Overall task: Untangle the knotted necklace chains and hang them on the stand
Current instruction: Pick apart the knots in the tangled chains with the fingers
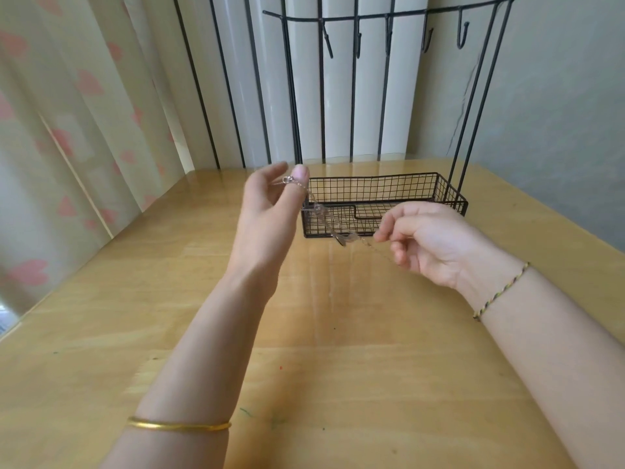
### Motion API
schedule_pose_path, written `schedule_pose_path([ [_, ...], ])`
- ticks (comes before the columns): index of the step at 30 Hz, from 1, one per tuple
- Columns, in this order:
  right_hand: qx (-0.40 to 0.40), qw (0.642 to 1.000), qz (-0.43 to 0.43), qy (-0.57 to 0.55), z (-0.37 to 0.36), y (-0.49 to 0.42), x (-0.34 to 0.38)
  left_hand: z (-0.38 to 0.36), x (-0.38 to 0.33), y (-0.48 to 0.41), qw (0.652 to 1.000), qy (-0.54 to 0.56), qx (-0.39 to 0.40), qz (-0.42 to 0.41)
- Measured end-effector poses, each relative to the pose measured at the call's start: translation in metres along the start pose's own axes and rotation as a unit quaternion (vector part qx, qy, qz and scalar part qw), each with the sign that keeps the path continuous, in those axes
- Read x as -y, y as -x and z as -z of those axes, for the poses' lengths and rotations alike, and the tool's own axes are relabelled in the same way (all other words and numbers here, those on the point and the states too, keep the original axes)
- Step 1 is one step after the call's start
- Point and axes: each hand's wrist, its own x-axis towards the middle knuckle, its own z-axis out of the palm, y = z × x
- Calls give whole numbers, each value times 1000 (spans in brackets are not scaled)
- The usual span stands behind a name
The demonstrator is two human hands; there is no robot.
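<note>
A thin, pale metal necklace chain [329, 221] stretches in the air between my two hands, above the wooden table. My left hand [270, 204] is raised, and the chain's ringed end loops over its thumb near the fingertips. My right hand [426, 242] pinches the other part of the chain between thumb and forefinger, lower and to the right. A small tangled clump sits on the chain near my right fingers. Behind the hands stands the black wire stand [382, 201], with a mesh basket at its base and a top rail of several bare hooks [461, 35].
The wooden table [304, 350] runs from the front edge back to the wall. A curtain with pink hearts [67, 130] hangs on the left. White vertical panels with black bars stand behind the stand. A gold bangle is on my left wrist and a braided cord on my right.
</note>
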Motion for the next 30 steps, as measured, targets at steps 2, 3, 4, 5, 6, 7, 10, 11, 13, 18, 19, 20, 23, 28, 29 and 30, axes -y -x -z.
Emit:
schedule_pose_path([
  [2, 15, 997, 16, 76, -2, 2, -1, -6, -3, 1, 996, 65, 53, 41],
  [3, 21, 994, 26, 103, -3, 2, -1, -8, -5, 2, 991, 94, 74, 60],
  [4, 26, 991, 35, 125, -4, 3, 0, -11, -7, 3, 986, 112, 91, 78],
  [5, 32, 988, 47, 145, -5, 4, 0, -13, -9, 4, 982, 124, 104, 93],
  [6, 38, 984, 61, 163, -7, 5, 1, -15, -11, 5, 979, 130, 114, 105],
  [7, 44, 981, 75, 175, -8, 7, 2, -16, -13, 6, 976, 136, 122, 116],
  [10, 59, 977, 117, 168, -9, 13, 9, -18, -16, 7, 969, 162, 127, 140],
  [11, 63, 976, 130, 160, -10, 15, 11, -18, -16, 6, 967, 171, 126, 143],
  [13, 71, 974, 150, 156, -11, 18, 14, -17, -16, 6, 966, 172, 126, 148],
  [18, 101, 964, 166, 179, -16, 21, 14, -17, -15, 8, 967, 137, 135, 167],
  [19, 105, 963, 171, 178, -17, 21, 13, -17, -15, 9, 966, 140, 135, 171],
  [20, 107, 963, 180, 172, -18, 22, 12, -16, -14, 9, 964, 142, 141, 174],
  [23, 124, 960, 219, 120, -26, 24, 10, -15, -13, 9, 959, 142, 174, 171],
  [28, 101, 954, 262, 108, -33, 24, 7, -15, -12, 8, 960, 131, 183, 168],
  [29, 91, 953, 263, 118, -32, 23, 8, -14, -13, 8, 961, 133, 171, 172],
  [30, 81, 952, 263, 131, -30, 22, 9, -13, -14, 8, 962, 139, 156, 177],
])
